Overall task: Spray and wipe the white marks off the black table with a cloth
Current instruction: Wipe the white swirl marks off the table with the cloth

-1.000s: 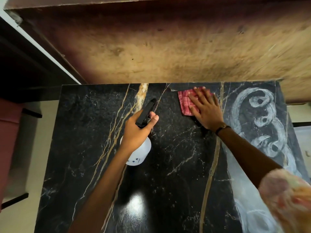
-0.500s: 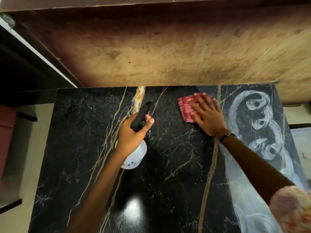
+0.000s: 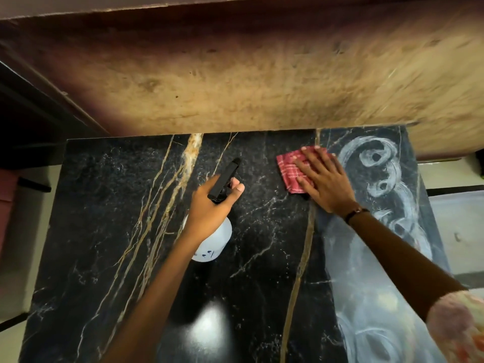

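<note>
The black marble table (image 3: 104,218) fills the lower view. White swirled marks (image 3: 377,166) and a pale smear run down its right strip. My right hand (image 3: 326,182) lies flat, fingers spread, pressing a red checked cloth (image 3: 290,169) onto the table near the far edge, just left of the marks. My left hand (image 3: 212,208) grips the neck of a white spray bottle (image 3: 216,244) with a black nozzle (image 3: 224,176) pointing away from me, over the table's middle.
A stained brown wall (image 3: 248,82) rises right behind the table's far edge. A dark frame (image 3: 39,106) runs at the left. Pale floor shows on both sides of the table, with a reddish object (image 3: 6,195) at the far left.
My right hand has slid the cloth slightly to the right, toward the white marks. My left hand still holds the bottle in about the same place. The view has shifted a little.
</note>
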Demonstrator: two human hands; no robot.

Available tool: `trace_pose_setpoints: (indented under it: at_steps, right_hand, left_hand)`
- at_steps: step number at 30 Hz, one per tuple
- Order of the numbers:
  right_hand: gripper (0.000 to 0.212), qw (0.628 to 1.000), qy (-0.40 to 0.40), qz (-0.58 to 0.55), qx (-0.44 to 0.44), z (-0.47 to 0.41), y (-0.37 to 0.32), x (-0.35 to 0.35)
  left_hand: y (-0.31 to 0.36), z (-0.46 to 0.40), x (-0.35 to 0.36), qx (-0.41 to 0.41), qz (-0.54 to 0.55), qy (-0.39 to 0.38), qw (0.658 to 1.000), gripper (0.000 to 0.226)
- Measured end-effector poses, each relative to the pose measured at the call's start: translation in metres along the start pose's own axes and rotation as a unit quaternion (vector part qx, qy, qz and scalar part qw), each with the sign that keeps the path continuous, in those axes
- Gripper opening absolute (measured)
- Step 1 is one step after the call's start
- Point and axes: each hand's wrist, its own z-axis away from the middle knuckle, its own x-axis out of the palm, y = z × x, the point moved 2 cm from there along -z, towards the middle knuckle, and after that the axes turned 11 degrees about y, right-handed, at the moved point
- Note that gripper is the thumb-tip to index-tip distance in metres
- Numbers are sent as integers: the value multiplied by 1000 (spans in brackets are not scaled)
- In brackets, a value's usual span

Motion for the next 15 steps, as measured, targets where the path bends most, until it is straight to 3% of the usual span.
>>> trace_pose_setpoints:
  at_steps: [3, 7, 9, 12, 15]
  right_hand:
    - [56, 994, -10, -2, 109, -9, 51, -3]
    - [66, 984, -6, -29, 178, -66, 39, 3]
    - [67, 990, -14, -36, 134, -76, 15, 9]
    - [57, 999, -14, -31, -13, -37, -7, 7]
    - [53, 998, 8, -22, -64, 23, 35, -6]
  left_hand:
    - [7, 7, 19, -2, 7, -4, 1000, 18]
    - [13, 14, 44, -1, 9, 5, 1000, 18]
    - [14, 17, 56, -2, 6, 8, 1000, 19]
    - [19, 23, 73, 1, -3, 9, 1000, 17]
    - [26, 28, 87, -3, -5, 13, 1000, 15]
